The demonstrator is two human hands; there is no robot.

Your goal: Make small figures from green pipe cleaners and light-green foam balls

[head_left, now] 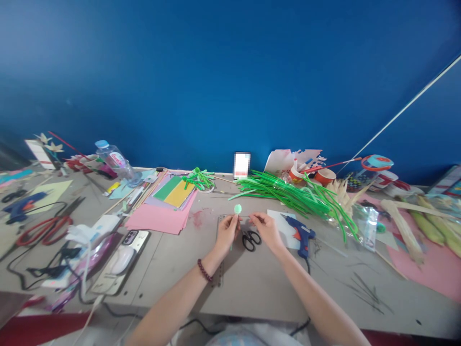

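Note:
My left hand (227,229) is closed, pinching a small pale green round piece (237,209) that stands up above the fingertips. A bit of green stem seems to show below that hand. To its right, my right hand (264,227) is closed in a pinch on a thin strand (245,216) that stretches between the two hands. The strand is too fine to tell its kind. Black-handled scissors (251,240) lie on the table just below and between the hands, their blades partly hidden.
A blue glue gun (304,235) lies right of my right hand, before a pile of green pipe cleaners (295,192). Pink paper (158,218), a phone (122,262), red-handled scissors (46,229) and a water bottle (117,161) are on the left. A blue wall (230,81) rises behind.

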